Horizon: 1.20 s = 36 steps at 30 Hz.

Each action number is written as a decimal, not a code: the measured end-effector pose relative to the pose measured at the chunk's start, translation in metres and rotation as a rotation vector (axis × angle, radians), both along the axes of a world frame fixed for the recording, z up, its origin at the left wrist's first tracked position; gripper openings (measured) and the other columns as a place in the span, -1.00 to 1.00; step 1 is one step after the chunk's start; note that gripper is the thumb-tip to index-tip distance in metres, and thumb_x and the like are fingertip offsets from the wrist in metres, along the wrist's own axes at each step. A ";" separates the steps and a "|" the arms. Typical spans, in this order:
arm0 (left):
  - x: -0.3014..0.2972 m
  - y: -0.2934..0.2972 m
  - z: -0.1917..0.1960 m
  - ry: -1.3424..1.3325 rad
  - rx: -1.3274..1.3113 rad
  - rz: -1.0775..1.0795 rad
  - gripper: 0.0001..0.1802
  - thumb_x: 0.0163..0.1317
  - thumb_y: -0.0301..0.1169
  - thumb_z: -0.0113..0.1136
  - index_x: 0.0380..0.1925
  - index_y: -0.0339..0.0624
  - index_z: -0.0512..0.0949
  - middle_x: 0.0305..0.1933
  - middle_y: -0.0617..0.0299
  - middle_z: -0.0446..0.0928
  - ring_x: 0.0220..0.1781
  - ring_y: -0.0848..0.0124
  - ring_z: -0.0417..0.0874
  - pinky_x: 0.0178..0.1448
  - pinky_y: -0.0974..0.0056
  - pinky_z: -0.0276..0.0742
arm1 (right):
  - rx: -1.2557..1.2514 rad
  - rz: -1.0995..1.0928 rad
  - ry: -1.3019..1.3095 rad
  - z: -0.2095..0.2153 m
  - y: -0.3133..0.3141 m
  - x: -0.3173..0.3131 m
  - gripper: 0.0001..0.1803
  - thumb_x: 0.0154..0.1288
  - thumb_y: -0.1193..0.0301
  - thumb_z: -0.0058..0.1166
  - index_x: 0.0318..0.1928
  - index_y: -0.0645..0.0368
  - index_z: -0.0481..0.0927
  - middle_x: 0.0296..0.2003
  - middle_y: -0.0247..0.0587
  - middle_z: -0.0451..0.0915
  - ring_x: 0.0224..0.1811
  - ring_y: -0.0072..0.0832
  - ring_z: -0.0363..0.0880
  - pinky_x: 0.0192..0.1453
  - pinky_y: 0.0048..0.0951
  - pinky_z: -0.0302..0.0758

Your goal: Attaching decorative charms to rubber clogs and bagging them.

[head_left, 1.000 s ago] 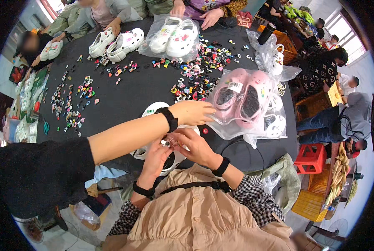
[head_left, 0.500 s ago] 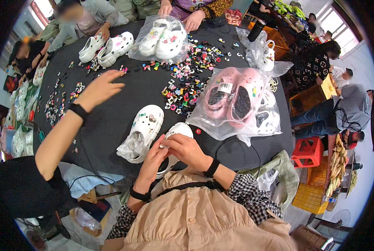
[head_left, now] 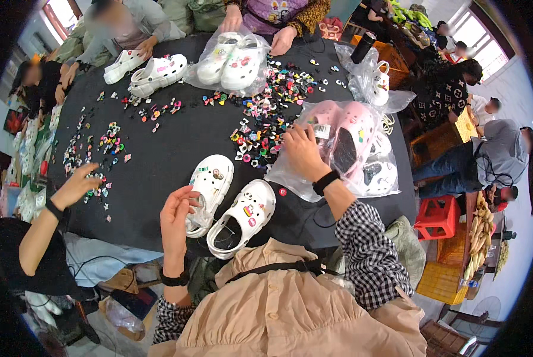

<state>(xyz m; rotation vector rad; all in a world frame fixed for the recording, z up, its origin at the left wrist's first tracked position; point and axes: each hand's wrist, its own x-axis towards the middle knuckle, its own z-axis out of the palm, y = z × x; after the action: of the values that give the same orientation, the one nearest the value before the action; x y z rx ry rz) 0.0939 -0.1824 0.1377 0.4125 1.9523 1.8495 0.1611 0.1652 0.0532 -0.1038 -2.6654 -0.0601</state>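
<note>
Two white clogs sit side by side on the dark tabletop before me. The left clog (head_left: 218, 176) carries several small charms and has clear plastic stuffed in its opening. The right clog (head_left: 255, 201) bears colourful charms on its toe. Beside the left clog, my left hand (head_left: 176, 215) is raised with its fingers loosely parted and nothing seen in them. My right hand (head_left: 305, 156) reaches over the near left side of a clear bag of pink clogs (head_left: 354, 119), fingers stretched out toward the heaped charms (head_left: 257, 134). Whether its fingertips touch the bag, I cannot tell.
A co-worker's hand (head_left: 76, 185) hovers by scattered charms at the left. Across the table, another person handles bagged white clogs (head_left: 232, 62). More white clogs (head_left: 159, 74) stand at the far left. A black bottle (head_left: 363, 47) and a red stool (head_left: 438, 215) are at the right.
My hands have parted from the right clog, the right one moving up and right to the bag, the left one leftward. The co-worker's arm has drawn back left. The bagged white clogs have been lifted and tilted.
</note>
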 end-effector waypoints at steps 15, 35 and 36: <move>-0.029 -0.004 -0.061 0.625 -0.829 -0.186 -0.33 0.22 -0.38 0.14 0.34 -0.21 0.20 0.42 -0.08 0.16 0.44 0.05 0.19 0.44 0.14 0.13 | 0.056 -0.199 -0.122 -0.007 0.043 0.058 -0.85 0.22 0.37 -0.01 -0.22 0.13 0.47 -0.19 -0.23 0.54 0.12 -0.35 0.43 0.42 -0.01 0.11; -0.013 0.011 -0.054 0.614 -0.782 -0.198 -0.31 0.10 -0.28 0.21 0.26 -0.20 0.26 0.21 -0.06 0.31 0.18 -0.10 0.39 0.22 -0.02 0.35 | -0.208 -0.297 0.011 -0.015 0.055 0.108 -0.87 0.23 0.41 0.07 -0.28 0.20 0.50 -0.22 -0.08 0.58 0.03 -0.16 0.48 0.32 -0.01 0.19; -0.014 0.012 -0.056 0.616 -0.827 -0.199 -0.30 0.11 -0.29 0.19 0.27 -0.21 0.24 0.22 -0.07 0.30 0.18 -0.11 0.39 0.26 -0.01 0.33 | -0.209 -0.293 0.012 -0.012 0.048 0.104 -0.87 0.23 0.41 0.07 -0.28 0.20 0.50 -0.22 -0.08 0.58 0.03 -0.16 0.48 0.32 -0.01 0.19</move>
<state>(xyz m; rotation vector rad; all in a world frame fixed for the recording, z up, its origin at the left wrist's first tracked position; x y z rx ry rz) 0.0797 -0.1704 0.0817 0.9118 2.7167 0.6956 0.2655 0.2133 0.0413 -0.5596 -2.6171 0.1251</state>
